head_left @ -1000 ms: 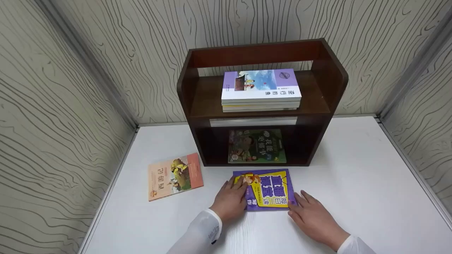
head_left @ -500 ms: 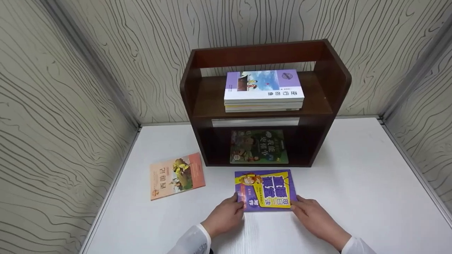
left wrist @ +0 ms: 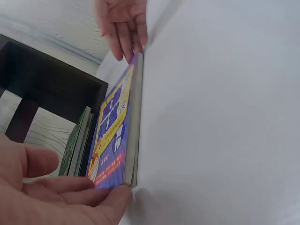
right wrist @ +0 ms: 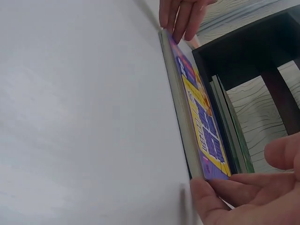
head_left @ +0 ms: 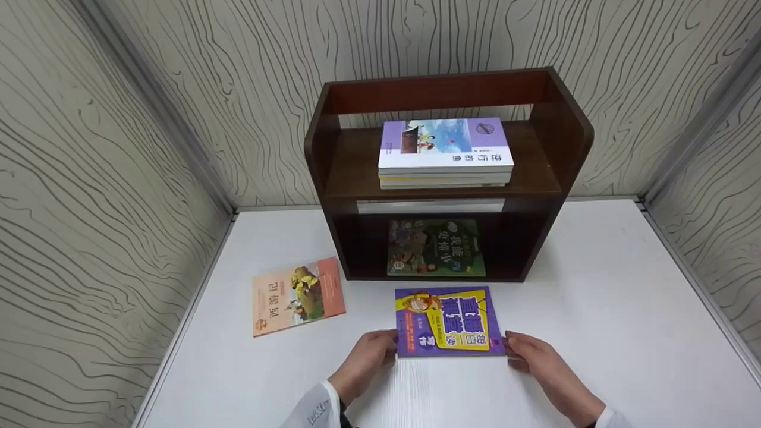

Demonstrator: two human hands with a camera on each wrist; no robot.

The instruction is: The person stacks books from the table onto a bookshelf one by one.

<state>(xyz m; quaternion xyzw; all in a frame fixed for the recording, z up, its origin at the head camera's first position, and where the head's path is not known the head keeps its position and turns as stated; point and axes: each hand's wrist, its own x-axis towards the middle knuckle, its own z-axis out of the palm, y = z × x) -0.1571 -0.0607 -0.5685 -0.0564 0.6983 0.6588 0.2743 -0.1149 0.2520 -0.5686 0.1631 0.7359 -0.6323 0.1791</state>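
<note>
A purple and yellow book (head_left: 449, 321) lies flat on the white table, just in front of a dark brown bookshelf (head_left: 443, 194). My left hand (head_left: 364, 361) is at the book's left edge, its fingertips against that side. At the opposite edge, the fingertips of my right hand (head_left: 546, 370) touch the near corner. Both wrist views show the fingers stretched along the book's short sides, with the thumbs lifted apart from the cover. From the left wrist, the book's pages (left wrist: 134, 124) look thick, as of more than one book stacked.
On the upper shelf rests a stack of books (head_left: 446, 145) with a purple and white cover on top. A green book (head_left: 437, 246) lies in the lower compartment. To the left, a pink-orange book (head_left: 299, 297) lies slightly turned on the table. Patterned walls (head_left: 428, 35) enclose the table.
My left hand has moved off the cover down to the book's left side. My right hand has released the corner it pinched, its thumb now off the cover. The book has barely moved.
</note>
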